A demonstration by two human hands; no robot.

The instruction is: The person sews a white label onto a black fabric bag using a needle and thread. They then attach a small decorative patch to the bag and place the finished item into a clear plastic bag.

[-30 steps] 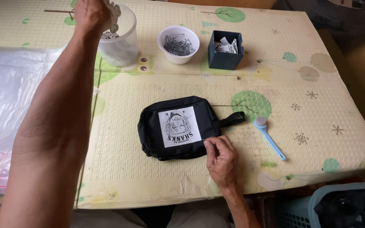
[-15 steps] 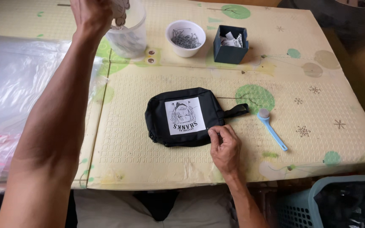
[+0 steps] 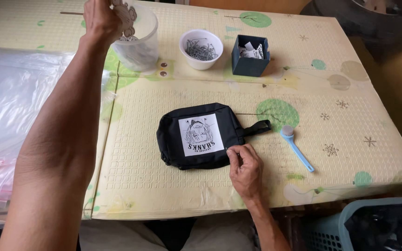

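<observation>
Head view: soft black fabric pouch [image 3: 201, 137] with square white printed patch, flat mid-mat on embossed yellow foam mat [image 3: 303, 69]. Right hand [image 3: 245, 169] at pouch's near edge, fingertips pinched on its rim. Left hand [image 3: 101, 18] raised far-left, closed around pale flat charm [image 3: 125, 18] above clear plastic cup [image 3: 138, 39].
</observation>
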